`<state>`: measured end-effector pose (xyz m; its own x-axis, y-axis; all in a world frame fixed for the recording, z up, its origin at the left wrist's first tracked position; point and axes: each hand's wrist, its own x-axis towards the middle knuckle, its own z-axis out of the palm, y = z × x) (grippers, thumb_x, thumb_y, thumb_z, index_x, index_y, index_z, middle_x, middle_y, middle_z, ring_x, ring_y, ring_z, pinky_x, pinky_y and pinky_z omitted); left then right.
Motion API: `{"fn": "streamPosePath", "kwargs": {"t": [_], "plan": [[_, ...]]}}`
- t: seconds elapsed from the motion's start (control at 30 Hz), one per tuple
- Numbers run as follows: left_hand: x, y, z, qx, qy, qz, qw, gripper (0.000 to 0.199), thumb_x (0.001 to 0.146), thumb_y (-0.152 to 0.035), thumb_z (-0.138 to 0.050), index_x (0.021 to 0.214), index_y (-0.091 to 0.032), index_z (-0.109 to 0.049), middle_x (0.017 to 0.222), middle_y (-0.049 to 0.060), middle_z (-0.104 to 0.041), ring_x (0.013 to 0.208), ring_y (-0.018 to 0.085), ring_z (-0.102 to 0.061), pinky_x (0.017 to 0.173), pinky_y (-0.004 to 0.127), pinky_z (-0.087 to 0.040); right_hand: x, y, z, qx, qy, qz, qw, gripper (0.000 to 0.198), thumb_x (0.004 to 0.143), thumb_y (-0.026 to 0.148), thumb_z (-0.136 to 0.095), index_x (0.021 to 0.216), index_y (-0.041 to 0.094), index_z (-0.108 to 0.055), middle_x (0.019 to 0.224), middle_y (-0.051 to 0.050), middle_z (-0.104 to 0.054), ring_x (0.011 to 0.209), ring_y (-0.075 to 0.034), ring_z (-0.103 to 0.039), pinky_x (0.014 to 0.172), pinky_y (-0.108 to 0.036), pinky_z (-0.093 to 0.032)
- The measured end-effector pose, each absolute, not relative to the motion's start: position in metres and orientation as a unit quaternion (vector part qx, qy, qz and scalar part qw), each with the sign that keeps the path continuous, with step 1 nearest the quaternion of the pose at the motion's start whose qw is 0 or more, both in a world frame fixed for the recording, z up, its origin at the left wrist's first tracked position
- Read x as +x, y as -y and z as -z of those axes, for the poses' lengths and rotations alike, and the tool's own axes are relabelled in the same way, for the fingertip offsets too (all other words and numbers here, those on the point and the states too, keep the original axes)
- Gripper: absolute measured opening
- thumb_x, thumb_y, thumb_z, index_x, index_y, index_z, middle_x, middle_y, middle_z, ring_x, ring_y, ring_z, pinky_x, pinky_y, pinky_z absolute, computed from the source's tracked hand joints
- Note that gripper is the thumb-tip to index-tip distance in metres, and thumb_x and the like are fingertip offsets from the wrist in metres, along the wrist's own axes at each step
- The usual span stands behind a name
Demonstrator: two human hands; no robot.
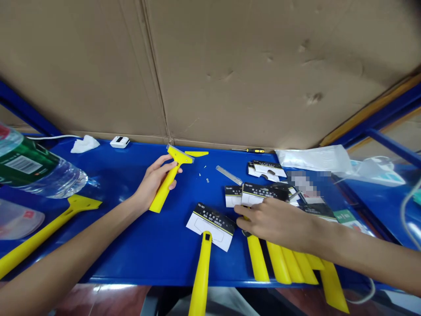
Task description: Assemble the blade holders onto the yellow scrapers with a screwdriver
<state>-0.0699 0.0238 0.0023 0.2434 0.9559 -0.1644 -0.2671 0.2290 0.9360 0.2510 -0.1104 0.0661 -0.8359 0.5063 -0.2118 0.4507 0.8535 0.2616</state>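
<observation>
My left hand (163,173) is closed round the neck of a yellow scraper (164,188), its head up and a clear cover (179,153) along the edge. At the right, my right hand (271,221) has its fingers curled on a yellow scraper (258,261) beside a printed card (259,193); the grip is partly hidden. More yellow handles (289,263) lie side by side under that forearm. Between the hands, a black and white card (212,224) lies with another yellow handle (201,272) against it, reaching past the table's front edge.
Small screws and nuts (207,180), a clear strip (228,174) and a yellow piece (196,153) lie mid-table. A screwdriver (255,150) is at the back. A large water bottle (36,164) and another yellow scraper (55,228) are at left. Cardboard (213,79) walls the rear.
</observation>
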Motion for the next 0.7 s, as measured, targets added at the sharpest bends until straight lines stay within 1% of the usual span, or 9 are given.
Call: {"fn": "streamPosePath", "kwargs": {"t": [0.07, 0.17, 0.3, 0.4, 0.5, 0.6, 0.7], "plan": [[-0.068, -0.022, -0.006, 0.414, -0.416, -0.456, 0.669, 0.045, 0.09, -0.028, -0.085, 0.132, -0.021, -0.069, 0.1, 0.009, -0.077, 0.051, 0.01, -0.058, 0.042, 0.02, -0.043, 0.251, 0.106, -0.066, 0.235, -0.957, -0.113, 0.125, 0.023, 0.092, 0.004, -0.072, 0.107, 0.021, -0.074, 0.115, -0.004, -0.078, 0.069, -0.019, -0.073, 0.054, -0.036, -0.043], [-0.066, -0.021, -0.01, 0.408, -0.421, -0.454, 0.671, 0.042, 0.09, -0.027, -0.085, 0.129, -0.02, -0.069, 0.095, 0.008, -0.076, 0.049, 0.01, -0.057, 0.041, 0.02, -0.043, 0.259, 0.101, -0.071, 0.218, -0.963, -0.127, 0.093, 0.027, 0.092, 0.002, -0.069, 0.111, 0.021, -0.07, 0.117, -0.007, -0.077, 0.073, -0.019, -0.073, 0.056, -0.034, -0.044], [-0.066, -0.022, -0.011, 0.405, -0.415, -0.451, 0.679, 0.039, 0.091, -0.026, -0.084, 0.126, -0.021, -0.068, 0.092, 0.007, -0.075, 0.048, 0.009, -0.055, 0.04, 0.019, -0.042, 0.281, 0.102, -0.079, 0.253, -0.954, -0.136, 0.085, 0.034, 0.09, -0.002, -0.059, 0.113, 0.021, -0.066, 0.124, -0.011, -0.075, 0.057, -0.015, -0.06, 0.054, -0.034, -0.042], [-0.066, -0.023, -0.01, 0.399, -0.411, -0.456, 0.681, 0.038, 0.091, -0.025, -0.084, 0.125, -0.02, -0.069, 0.093, 0.008, -0.075, 0.052, 0.01, -0.057, 0.04, 0.018, -0.041, 0.297, 0.106, -0.076, 0.304, -0.941, -0.122, 0.087, 0.037, 0.092, -0.001, -0.053, 0.117, 0.023, -0.065, 0.133, -0.011, -0.072, 0.053, -0.014, -0.056, 0.056, -0.036, -0.044], [-0.067, -0.024, -0.008, 0.396, -0.413, -0.461, 0.679, 0.037, 0.091, -0.023, -0.082, 0.126, -0.019, -0.07, 0.095, 0.01, -0.075, 0.056, 0.012, -0.059, 0.04, 0.018, -0.041, 0.304, 0.11, -0.07, 0.331, -0.933, -0.113, 0.086, 0.044, 0.09, -0.004, -0.049, 0.119, 0.024, -0.066, 0.137, -0.011, -0.071, 0.053, -0.015, -0.058, 0.057, -0.037, -0.045], [-0.067, -0.025, -0.007, 0.393, -0.416, -0.464, 0.676, 0.039, 0.091, -0.021, -0.082, 0.128, -0.02, -0.07, 0.099, 0.011, -0.075, 0.059, 0.013, -0.062, 0.04, 0.019, -0.042, 0.303, 0.112, -0.072, 0.33, -0.932, -0.114, 0.094, 0.042, 0.089, -0.005, -0.047, 0.115, 0.022, -0.067, 0.138, -0.013, -0.071, 0.054, -0.017, -0.061, 0.057, -0.039, -0.046], [-0.068, -0.026, -0.007, 0.393, -0.414, -0.468, 0.675, 0.038, 0.09, -0.019, -0.081, 0.127, -0.019, -0.069, 0.101, 0.011, -0.075, 0.062, 0.014, -0.064, 0.04, 0.019, -0.042, 0.304, 0.114, -0.08, 0.328, -0.931, -0.128, 0.094, 0.041, 0.09, -0.005, -0.047, 0.114, 0.021, -0.066, 0.138, -0.014, -0.072, 0.052, -0.016, -0.059, 0.055, -0.038, -0.043]]}}
